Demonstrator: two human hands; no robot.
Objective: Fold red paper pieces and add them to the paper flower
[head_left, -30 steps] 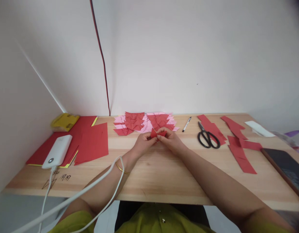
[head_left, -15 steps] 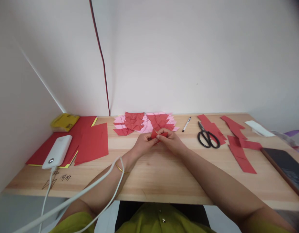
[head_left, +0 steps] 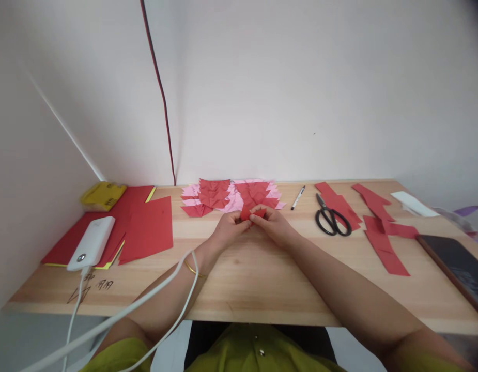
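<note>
Between my two hands is a small piece of red paper [head_left: 245,213], folded, its lower part covered by my fingers. My left hand [head_left: 231,227] pinches its left side, thumb in front. On the right side my right hand [head_left: 273,223] pinches it too, with thumb and fingertips almost meeting the other thumb. Just behind the hands lie folded red paper pieces [head_left: 214,192] with jagged edges, set out in overlapping rows over pink paper pieces [head_left: 234,198].
Right of the hands are a pen [head_left: 298,198], black-handled scissors [head_left: 333,222], red paper scraps [head_left: 386,248] and a dark phone-like device [head_left: 453,268]. On the left, red sheets [head_left: 151,227] lie beside a white power bank [head_left: 92,240] and a yellow packet [head_left: 104,195]. A white cable [head_left: 118,316] crosses my left forearm.
The red paper between my fingers has turned slightly, and its top edge looks flatter. Both hands stay in nearly the same place.
</note>
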